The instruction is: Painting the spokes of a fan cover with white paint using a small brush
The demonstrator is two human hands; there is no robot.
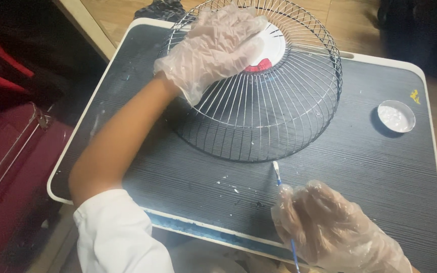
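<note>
**Brush tip points up at the near rim of the fan guard**

The wire fan guard (259,96) lies dome-up on the dark ribbed counter (360,167), its wide rim down and its white hub cap (271,45) toward the far side. The left hand (211,48), in a loose clear glove, rests spread over the top of the dome beside the hub, fingers flat on the wires, not closed around them. The right hand (330,227), also gloved, has its grip pressed together on a thin blue-handled brush (281,194). The brush's long axis runs from the near edge away from the person, its pale tip just short of the guard's near rim and apparently not touching it. A small round dish of white stuff (396,116) sits well apart to the right, nearer the right hand.
</note>
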